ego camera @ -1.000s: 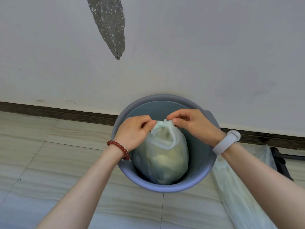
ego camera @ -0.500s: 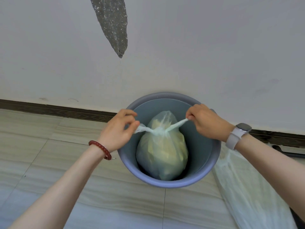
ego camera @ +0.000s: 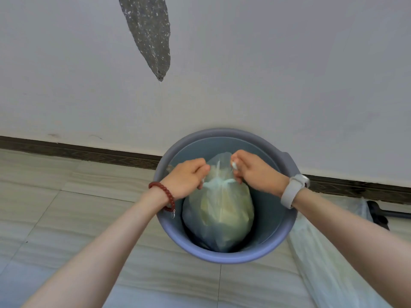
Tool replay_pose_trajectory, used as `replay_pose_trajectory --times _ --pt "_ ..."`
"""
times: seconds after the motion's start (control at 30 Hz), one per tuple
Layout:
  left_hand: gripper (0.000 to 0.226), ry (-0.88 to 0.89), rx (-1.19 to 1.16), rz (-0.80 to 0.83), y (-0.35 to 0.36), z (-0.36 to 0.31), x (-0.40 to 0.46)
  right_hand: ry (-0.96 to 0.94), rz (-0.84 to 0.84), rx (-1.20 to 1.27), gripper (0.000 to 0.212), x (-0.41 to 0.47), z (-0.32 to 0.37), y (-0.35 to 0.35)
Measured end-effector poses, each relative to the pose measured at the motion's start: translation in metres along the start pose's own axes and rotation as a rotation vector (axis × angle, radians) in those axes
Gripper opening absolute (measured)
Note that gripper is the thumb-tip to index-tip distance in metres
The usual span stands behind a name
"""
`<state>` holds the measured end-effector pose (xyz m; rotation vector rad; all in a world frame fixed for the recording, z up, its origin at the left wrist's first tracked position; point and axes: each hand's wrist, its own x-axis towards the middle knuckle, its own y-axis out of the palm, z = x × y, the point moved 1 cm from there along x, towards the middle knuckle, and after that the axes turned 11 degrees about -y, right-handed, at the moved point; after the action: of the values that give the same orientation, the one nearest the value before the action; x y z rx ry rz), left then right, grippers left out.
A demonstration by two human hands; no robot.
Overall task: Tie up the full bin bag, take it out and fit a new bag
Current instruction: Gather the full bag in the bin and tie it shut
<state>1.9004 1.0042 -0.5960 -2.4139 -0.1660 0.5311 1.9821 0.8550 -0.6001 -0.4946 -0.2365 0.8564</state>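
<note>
The full bag (ego camera: 219,210) sat in the bin (ego camera: 287,227), its knotted neck between the left hand (ego camera: 185,177) and right hand (ego camera: 255,171), each clenched on a bag end. A spare bag (ego camera: 329,263) lay on the floor (ego camera: 66,214) right of the bin.

The full bag (ego camera: 219,210) is seated in the bin (ego camera: 224,257), which is placed before the wall (ego camera: 266,63); another bag (ego camera: 329,267) is laid right of it.

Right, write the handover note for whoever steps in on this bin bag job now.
Left hand: shut on one tail of the translucent pale green full bin bag.
Right hand: shut on the other tail.
Bag sits inside the round blue-grey plastic bin, by the white wall.
Done: neck gathered, tails crossed into a knot.
Left: finish the tie, lift bag out, fit a new one. A crumpled pale plastic bag lies on the floor right of the bin.
</note>
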Motion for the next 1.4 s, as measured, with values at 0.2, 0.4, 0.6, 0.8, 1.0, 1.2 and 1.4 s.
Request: replay_pose_trajectory --times 0.2,0.4,0.6,0.8,1.0,1.2,1.4 --pt "0.024 -0.141 0.519 0.046 0.015 0.010 0.006 0.121 0.395 -0.510 0.028 -0.003 -0.012 0.001" --pt "0.035 -0.096 0.124 -0.087 0.002 0.008 0.008 0.087 0.195 -0.460 0.014 -0.004 -0.015 -0.013" --pt "0.032 0.045 -0.062 -0.416 -0.013 0.003 -0.003 -0.011 0.284 -0.359 0.048 -0.014 0.001 0.006" --pt "0.025 -0.023 0.157 -0.568 -0.012 -0.001 0.002 -0.354 0.322 -1.025 0.060 -0.010 -0.005 0.032" --pt "0.025 -0.127 0.093 -0.578 -0.020 0.009 0.014 -0.636 0.464 -1.036 0.060 -0.011 -0.006 0.025" --pt "0.024 -0.130 0.049 -0.526 -0.020 0.012 0.016 -0.824 0.619 -1.374 0.079 0.001 -0.023 0.019" --pt "0.025 -0.145 0.118 -0.473 -0.020 0.012 0.014 -0.930 0.558 -1.542 0.047 0.015 -0.029 0.014"
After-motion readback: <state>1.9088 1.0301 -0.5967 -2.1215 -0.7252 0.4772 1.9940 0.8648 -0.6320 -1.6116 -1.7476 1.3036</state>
